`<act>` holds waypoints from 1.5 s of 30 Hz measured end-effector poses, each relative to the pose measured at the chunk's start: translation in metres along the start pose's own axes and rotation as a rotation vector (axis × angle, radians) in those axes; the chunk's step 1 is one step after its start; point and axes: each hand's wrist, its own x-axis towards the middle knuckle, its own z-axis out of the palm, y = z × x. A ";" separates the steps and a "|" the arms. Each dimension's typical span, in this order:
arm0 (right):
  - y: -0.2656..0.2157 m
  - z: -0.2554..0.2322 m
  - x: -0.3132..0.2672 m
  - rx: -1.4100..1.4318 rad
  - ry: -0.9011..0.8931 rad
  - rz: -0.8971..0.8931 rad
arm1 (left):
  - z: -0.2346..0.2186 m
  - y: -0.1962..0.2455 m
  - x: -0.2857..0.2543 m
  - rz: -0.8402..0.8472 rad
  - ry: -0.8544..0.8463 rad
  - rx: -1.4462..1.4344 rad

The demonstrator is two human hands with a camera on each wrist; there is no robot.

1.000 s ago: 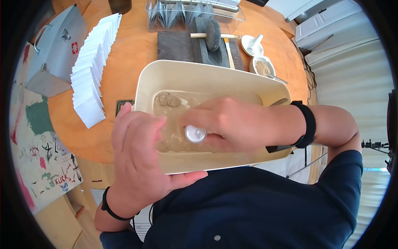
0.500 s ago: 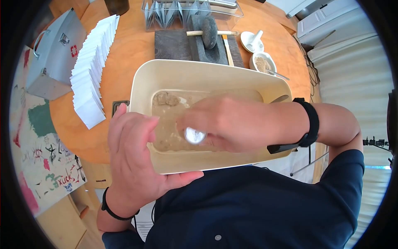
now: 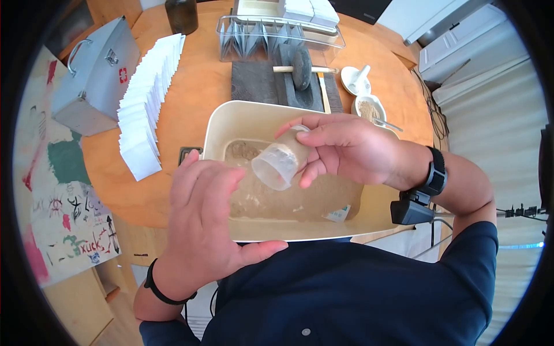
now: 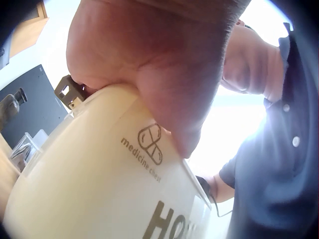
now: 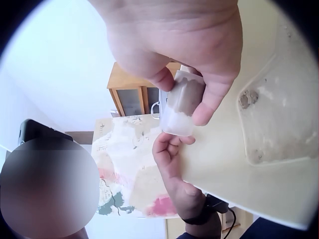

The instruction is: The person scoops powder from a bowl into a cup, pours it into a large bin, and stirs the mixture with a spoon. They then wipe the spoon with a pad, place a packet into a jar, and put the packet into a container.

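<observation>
A cream plastic tub sits at the near table edge, its floor dusted with tan powder and a clump at the far left corner. My left hand grips the tub's near left rim, thumb curled under the front wall. My right hand holds a small clear plastic cup above the tub, tilted on its side with its mouth toward me. A small paper label lies on the tub floor at the near right.
On the round wooden table stand a row of white paper packets, a grey metal first-aid box, a dark stone grinder, two white dishes and a clear tray of packets. A painted sheet lies on the left.
My right hand has lifted out of the tub with the cup and turned it on its side. The label on the tub floor is uncovered. The left hand has kept its grip.
</observation>
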 end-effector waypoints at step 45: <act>0.077 -0.164 -0.105 -0.359 1.109 -0.398 | -0.017 0.009 0.047 -0.062 -0.177 -0.216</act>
